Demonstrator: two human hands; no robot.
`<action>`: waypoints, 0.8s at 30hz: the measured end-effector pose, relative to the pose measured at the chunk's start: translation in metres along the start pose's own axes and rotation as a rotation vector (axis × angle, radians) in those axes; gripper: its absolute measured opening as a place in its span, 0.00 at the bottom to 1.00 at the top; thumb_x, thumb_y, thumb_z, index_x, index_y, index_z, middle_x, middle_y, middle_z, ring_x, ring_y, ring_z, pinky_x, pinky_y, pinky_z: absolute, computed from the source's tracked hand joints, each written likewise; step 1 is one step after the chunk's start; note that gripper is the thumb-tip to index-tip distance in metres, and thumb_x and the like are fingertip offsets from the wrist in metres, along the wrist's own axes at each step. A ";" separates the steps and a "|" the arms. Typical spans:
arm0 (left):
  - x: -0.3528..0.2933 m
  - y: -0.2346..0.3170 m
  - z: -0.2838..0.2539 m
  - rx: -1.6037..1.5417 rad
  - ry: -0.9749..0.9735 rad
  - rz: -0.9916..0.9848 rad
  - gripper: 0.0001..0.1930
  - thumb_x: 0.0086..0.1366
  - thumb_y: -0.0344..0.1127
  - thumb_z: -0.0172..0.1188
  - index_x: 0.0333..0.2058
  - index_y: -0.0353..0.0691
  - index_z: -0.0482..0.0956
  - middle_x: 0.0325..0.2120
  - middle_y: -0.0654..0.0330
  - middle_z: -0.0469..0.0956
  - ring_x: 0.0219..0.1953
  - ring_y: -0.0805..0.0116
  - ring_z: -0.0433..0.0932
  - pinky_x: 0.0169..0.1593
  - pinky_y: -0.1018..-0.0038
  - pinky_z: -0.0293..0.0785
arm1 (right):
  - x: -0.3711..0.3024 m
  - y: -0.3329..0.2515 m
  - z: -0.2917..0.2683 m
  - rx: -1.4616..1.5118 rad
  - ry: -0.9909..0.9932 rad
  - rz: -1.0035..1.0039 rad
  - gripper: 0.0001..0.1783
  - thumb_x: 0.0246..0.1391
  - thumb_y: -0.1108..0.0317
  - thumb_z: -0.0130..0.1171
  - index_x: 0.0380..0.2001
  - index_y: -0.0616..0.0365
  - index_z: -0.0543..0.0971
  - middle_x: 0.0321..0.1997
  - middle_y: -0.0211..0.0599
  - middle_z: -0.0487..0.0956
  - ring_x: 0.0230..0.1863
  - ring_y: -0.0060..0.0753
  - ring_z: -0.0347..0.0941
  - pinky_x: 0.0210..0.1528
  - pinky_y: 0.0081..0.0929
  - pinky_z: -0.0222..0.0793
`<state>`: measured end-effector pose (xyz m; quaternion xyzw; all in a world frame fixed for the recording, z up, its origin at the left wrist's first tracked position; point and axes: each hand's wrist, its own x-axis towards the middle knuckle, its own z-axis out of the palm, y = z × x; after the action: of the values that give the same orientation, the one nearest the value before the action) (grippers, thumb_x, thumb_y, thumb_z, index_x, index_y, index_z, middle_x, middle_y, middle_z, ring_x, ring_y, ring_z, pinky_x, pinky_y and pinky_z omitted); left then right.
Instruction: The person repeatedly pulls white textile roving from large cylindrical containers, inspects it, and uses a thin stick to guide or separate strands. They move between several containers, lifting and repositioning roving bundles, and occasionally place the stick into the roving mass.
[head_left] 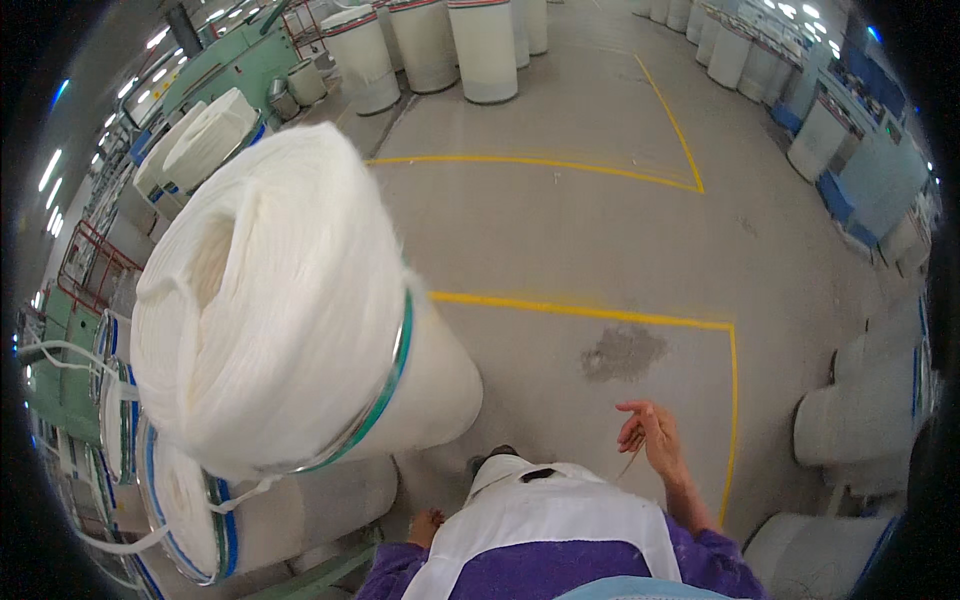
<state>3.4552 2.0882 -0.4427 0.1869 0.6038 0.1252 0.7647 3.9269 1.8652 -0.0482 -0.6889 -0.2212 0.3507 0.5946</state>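
I am watching coiled white fibre (pixel 290 280) overfilling a green-rimmed white cylindrical can (pixel 435 380) on yellow-lined grey factory floor (pixel 540 235), right hand (pixel 654 438) loosely uncurled, left hand (pixel 427 526) I cannot tell.

On the floor (pixel 560 235), the nearest can (pixel 432 385) stands ahead of me to the left, a coil (pixel 310 290) rising above its rim. Another can (pixel 310 508) is at my left, near my left hand (pixel 427 525). My right hand (pixel 652 437) hangs above the floor, left of a floor line (pixel 734 410). More cans (pixel 487 55) stand far ahead; further cans (pixel 862 425) line the floor's right edge.
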 end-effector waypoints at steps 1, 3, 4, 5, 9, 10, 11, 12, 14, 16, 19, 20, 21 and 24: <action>0.009 -0.003 0.037 0.052 -0.005 -0.052 0.11 0.62 0.39 0.55 0.38 0.38 0.78 0.28 0.58 0.79 0.28 0.64 0.77 0.31 0.67 0.74 | 0.014 0.001 -0.006 0.020 0.031 -0.064 0.29 0.68 0.49 0.33 0.45 0.64 0.76 0.20 0.33 0.76 0.23 0.24 0.74 0.26 0.23 0.70; 0.037 0.016 0.119 0.341 -0.084 -0.064 0.14 0.61 0.39 0.57 0.42 0.38 0.78 0.30 0.58 0.80 0.29 0.65 0.78 0.31 0.68 0.75 | 0.052 0.001 -0.026 -0.011 0.028 -0.124 0.32 0.67 0.46 0.31 0.45 0.64 0.75 0.21 0.36 0.77 0.24 0.26 0.75 0.26 0.24 0.70; 0.058 0.039 0.159 0.572 -0.169 0.004 0.15 0.60 0.39 0.58 0.44 0.38 0.77 0.31 0.59 0.80 0.29 0.66 0.78 0.31 0.69 0.75 | 0.073 0.000 -0.036 -0.024 0.027 -0.156 0.34 0.67 0.44 0.30 0.44 0.65 0.75 0.21 0.37 0.77 0.24 0.27 0.75 0.27 0.24 0.71; 0.079 0.054 0.198 0.658 -0.175 0.049 0.17 0.60 0.39 0.58 0.45 0.38 0.76 0.30 0.59 0.80 0.28 0.67 0.78 0.30 0.70 0.75 | 0.094 0.000 -0.043 0.000 0.020 -0.121 0.35 0.66 0.43 0.30 0.44 0.65 0.75 0.22 0.37 0.77 0.24 0.27 0.75 0.27 0.25 0.71; 0.163 0.121 0.320 0.782 -0.217 0.190 0.17 0.57 0.38 0.60 0.45 0.38 0.77 0.30 0.59 0.80 0.26 0.68 0.77 0.29 0.71 0.75 | 0.184 -0.007 -0.065 0.102 0.046 -0.003 0.36 0.65 0.41 0.29 0.43 0.64 0.75 0.22 0.37 0.76 0.24 0.28 0.74 0.28 0.27 0.71; 0.184 0.133 0.349 0.758 -0.224 0.203 0.16 0.57 0.38 0.60 0.43 0.38 0.78 0.29 0.59 0.80 0.26 0.68 0.78 0.29 0.71 0.75 | 0.210 -0.011 -0.073 0.130 0.067 0.023 0.36 0.65 0.40 0.29 0.42 0.63 0.76 0.21 0.36 0.76 0.23 0.29 0.74 0.28 0.27 0.71; 0.203 0.146 0.377 0.735 -0.232 0.217 0.15 0.57 0.39 0.59 0.41 0.38 0.79 0.29 0.58 0.80 0.25 0.68 0.78 0.30 0.71 0.75 | 0.239 -0.019 -0.081 0.233 0.164 0.020 0.36 0.65 0.41 0.30 0.40 0.63 0.76 0.20 0.35 0.75 0.22 0.28 0.73 0.27 0.27 0.70; 0.221 0.160 0.403 0.711 -0.241 0.231 0.14 0.57 0.39 0.59 0.39 0.37 0.80 0.28 0.58 0.80 0.25 0.67 0.78 0.30 0.71 0.75 | 0.267 -0.027 -0.090 0.336 0.259 0.022 0.35 0.65 0.41 0.30 0.39 0.62 0.76 0.19 0.34 0.74 0.21 0.28 0.71 0.26 0.27 0.70; 0.251 0.197 0.448 1.170 -0.160 0.175 0.13 0.57 0.40 0.58 0.36 0.38 0.81 0.28 0.58 0.80 0.25 0.67 0.78 0.31 0.71 0.75 | 0.318 -0.042 -0.112 0.511 0.407 -0.037 0.32 0.64 0.40 0.33 0.35 0.59 0.76 0.17 0.32 0.70 0.19 0.26 0.67 0.22 0.26 0.67; 0.265 0.233 0.483 1.453 -0.180 0.298 0.13 0.56 0.41 0.57 0.34 0.39 0.82 0.28 0.57 0.81 0.27 0.66 0.79 0.34 0.70 0.76 | 0.366 -0.058 -0.137 0.554 0.483 -0.047 0.31 0.64 0.41 0.36 0.35 0.58 0.75 0.17 0.30 0.69 0.18 0.24 0.66 0.21 0.24 0.65; 0.272 0.300 0.539 1.100 -0.228 0.300 0.15 0.58 0.41 0.55 0.38 0.39 0.80 0.30 0.59 0.80 0.29 0.68 0.79 0.34 0.71 0.75 | 0.435 -0.068 -0.159 0.580 0.500 -0.032 0.28 0.63 0.41 0.40 0.36 0.57 0.75 0.17 0.27 0.69 0.17 0.21 0.65 0.19 0.21 0.62; 0.271 0.324 0.556 1.061 -0.257 0.375 0.17 0.62 0.42 0.55 0.43 0.36 0.77 0.30 0.60 0.80 0.28 0.70 0.77 0.33 0.71 0.75 | 0.460 -0.069 -0.163 0.578 0.473 -0.043 0.28 0.63 0.41 0.41 0.36 0.56 0.75 0.18 0.26 0.69 0.17 0.20 0.64 0.18 0.20 0.62; 0.271 0.348 0.574 1.118 -0.235 0.378 0.18 0.61 0.43 0.55 0.44 0.36 0.77 0.31 0.61 0.80 0.29 0.71 0.77 0.33 0.72 0.75 | 0.484 -0.068 -0.165 0.567 0.492 0.009 0.27 0.63 0.42 0.42 0.37 0.56 0.75 0.18 0.26 0.69 0.17 0.20 0.64 0.18 0.19 0.61; 0.272 0.412 0.597 1.001 -0.179 0.436 0.21 0.59 0.45 0.56 0.46 0.37 0.76 0.34 0.60 0.80 0.30 0.71 0.78 0.34 0.72 0.75 | 0.575 -0.065 -0.164 0.520 0.461 0.076 0.25 0.63 0.43 0.43 0.37 0.55 0.75 0.17 0.24 0.69 0.17 0.17 0.64 0.17 0.15 0.59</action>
<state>4.1141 2.4915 -0.3813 0.6582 0.4694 -0.0382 0.5873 4.4336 2.1836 -0.1038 -0.5834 0.0415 0.2525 0.7708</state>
